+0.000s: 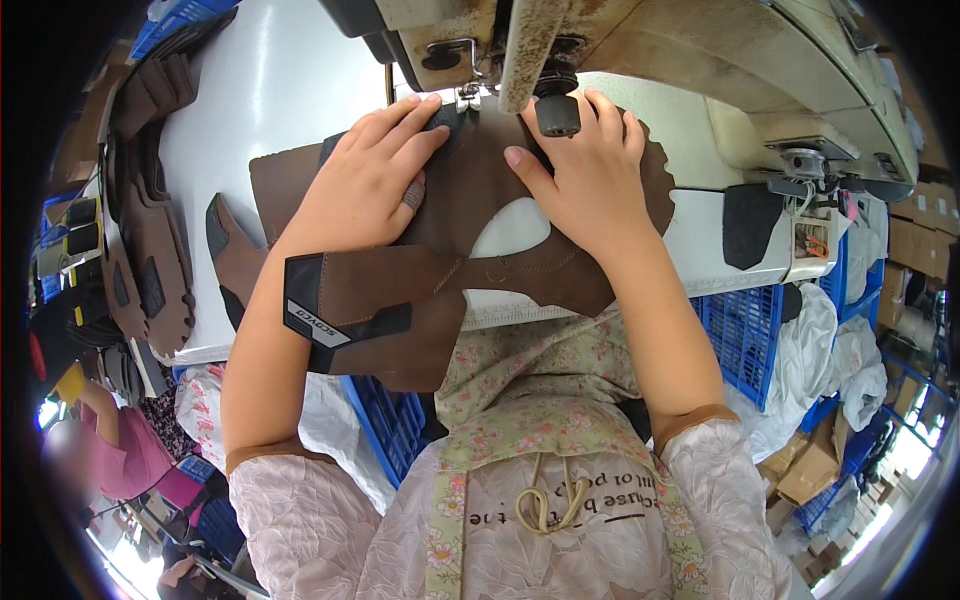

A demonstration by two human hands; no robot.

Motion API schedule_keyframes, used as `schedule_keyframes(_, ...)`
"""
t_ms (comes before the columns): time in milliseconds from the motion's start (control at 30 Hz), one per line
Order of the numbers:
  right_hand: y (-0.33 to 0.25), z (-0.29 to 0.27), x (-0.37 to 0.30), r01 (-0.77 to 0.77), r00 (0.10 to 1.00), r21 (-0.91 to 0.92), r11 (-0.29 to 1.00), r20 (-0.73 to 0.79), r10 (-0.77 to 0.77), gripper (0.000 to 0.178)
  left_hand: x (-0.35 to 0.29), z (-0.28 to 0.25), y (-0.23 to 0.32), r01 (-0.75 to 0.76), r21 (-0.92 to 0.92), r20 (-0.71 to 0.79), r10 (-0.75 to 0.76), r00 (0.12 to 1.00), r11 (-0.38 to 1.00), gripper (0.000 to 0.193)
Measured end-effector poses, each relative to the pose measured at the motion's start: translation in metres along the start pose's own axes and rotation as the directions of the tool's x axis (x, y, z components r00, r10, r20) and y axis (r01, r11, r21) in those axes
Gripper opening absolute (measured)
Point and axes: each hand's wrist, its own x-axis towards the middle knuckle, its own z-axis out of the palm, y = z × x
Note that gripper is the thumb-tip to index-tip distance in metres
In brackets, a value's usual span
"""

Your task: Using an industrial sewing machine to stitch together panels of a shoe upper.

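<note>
Brown leather pieces (440,215), stitched together with black patches, lie under the presser foot (468,97) of a sewing machine (700,50). My left hand (375,175) rests flat on the leather, fingers stretched toward the foot beside a black patch. My right hand (590,175) lies on the leather to the right of the foot, fingers spread, partly behind a dark round knob (557,115). Below the hands, a stitched strip with a black end patch (350,320) and a pale label hangs over the table's front edge. Between the hands, a cut-out shows the white table.
Stacked brown leather pieces (150,250) lie along the left of the white table (250,90). One loose black piece (750,225) sits at the right. Blue crates (742,335) and plastic bags stand below the table. Another person in pink (135,450) is at the far left.
</note>
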Motion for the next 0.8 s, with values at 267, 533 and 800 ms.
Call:
schedule_keyframes(267,0.0002,-0.0028,-0.0021,-0.001,1.000,-0.024,1.000,0.019,0.001,0.048,0.0011,-0.0013,0.0014,0.002,-0.033,0.010,-0.001,1.000,0.999,0.050)
schedule_keyframes(533,-0.0034,-0.0040,-0.0026,-0.016,0.999,0.014,1.000,0.029,0.015,0.050,0.0032,-0.0043,0.0033,0.015,-0.043,0.043,-0.013,0.999,0.999,0.049)
schedule_keyframes(800,-0.0069,-0.0043,-0.0035,-0.018,1.000,0.019,1.000,-0.016,0.019,0.049,0.0036,-0.0051,0.0021,0.022,-0.030,0.049,-0.021,0.999,0.999,0.046)
